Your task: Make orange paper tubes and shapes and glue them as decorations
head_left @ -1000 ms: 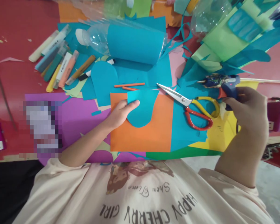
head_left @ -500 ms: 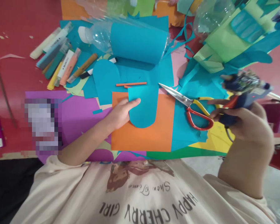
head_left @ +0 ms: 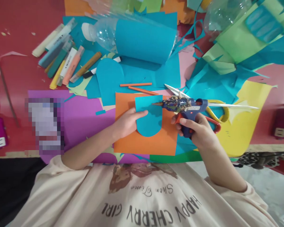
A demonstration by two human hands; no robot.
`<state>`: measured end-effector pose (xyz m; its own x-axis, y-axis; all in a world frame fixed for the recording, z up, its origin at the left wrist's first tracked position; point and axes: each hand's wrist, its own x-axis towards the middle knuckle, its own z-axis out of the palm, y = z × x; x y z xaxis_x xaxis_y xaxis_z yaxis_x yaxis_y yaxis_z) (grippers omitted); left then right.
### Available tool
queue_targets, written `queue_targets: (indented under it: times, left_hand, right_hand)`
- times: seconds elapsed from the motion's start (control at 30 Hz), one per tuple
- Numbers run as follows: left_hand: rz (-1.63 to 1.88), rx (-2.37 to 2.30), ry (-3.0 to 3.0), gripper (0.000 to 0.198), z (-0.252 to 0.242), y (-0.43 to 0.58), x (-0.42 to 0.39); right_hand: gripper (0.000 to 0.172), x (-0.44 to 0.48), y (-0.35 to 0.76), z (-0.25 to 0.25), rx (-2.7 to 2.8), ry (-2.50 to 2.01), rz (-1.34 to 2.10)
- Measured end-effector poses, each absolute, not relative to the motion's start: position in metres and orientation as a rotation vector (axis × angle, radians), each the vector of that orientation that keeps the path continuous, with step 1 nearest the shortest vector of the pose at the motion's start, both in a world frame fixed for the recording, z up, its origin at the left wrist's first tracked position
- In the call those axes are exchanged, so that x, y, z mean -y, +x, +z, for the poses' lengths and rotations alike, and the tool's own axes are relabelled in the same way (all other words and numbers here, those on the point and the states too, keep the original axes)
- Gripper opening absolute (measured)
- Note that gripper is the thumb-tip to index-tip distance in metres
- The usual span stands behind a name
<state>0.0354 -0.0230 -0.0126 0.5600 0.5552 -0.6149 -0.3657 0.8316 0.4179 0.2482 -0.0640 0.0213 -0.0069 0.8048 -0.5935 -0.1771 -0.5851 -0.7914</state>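
My left hand (head_left: 130,123) pinches the left edge of a blue paper piece (head_left: 149,121) with a rounded lower end, thumb on top. Beneath it lies a square orange sheet (head_left: 165,145). Closed round the handle of a dark blue hot glue gun (head_left: 186,110) is my right hand (head_left: 201,129), fingers at its orange trigger. The gun's nozzle points left over the upper part of the blue piece; whether it touches, I cannot tell. Partly hidden behind the gun are scissors (head_left: 223,113) with yellow and red handles. Two thin orange sticks (head_left: 137,84) lie just above the orange sheet.
A plastic bottle (head_left: 99,33) wrapped in blue paper lies at the back. Several markers (head_left: 61,63) are at the left, above a blurred phone-like object (head_left: 46,126) on purple paper (head_left: 82,116). Blue scraps (head_left: 210,82) and a yellow sheet (head_left: 246,126) cover the right side.
My right hand has brought the glue gun leftward from the right side to the blue piece. The blue piece has shifted slightly down, and one orange stick now lies slanted.
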Motion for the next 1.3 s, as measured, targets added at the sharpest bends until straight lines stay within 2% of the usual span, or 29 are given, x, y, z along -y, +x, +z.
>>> queue_targets:
  times: [0.1, 0.3, 0.57, 0.9, 1.3]
  left_hand:
    - [0.554, -0.792, 0.251, 0.037, -0.014, 0.037, 0.022]
    - [0.553, -0.764, 0.262, 0.032, -0.018, 0.037, 0.023]
    - [0.528, -0.785, 0.304, 0.034, -0.015, 0.036, 0.024]
    - [0.56, -0.727, 0.299, 0.031, -0.016, 0.037, 0.025]
    - [0.555, -0.73, 0.314, 0.028, -0.016, 0.037, 0.027]
  right_hand:
    - [0.02, 0.061, 0.238, 0.018, 0.706, -1.532, 1.725]
    - [0.026, 0.056, 0.227, 0.017, 0.801, -1.6, 1.729]
    - [0.016, 0.054, 0.227, 0.016, 0.919, -1.428, 1.619]
    - [0.035, 0.056, 0.215, 0.019, 0.956, -1.532, 1.617]
    - [0.04, 0.056, 0.212, 0.019, 0.976, -1.567, 1.611]
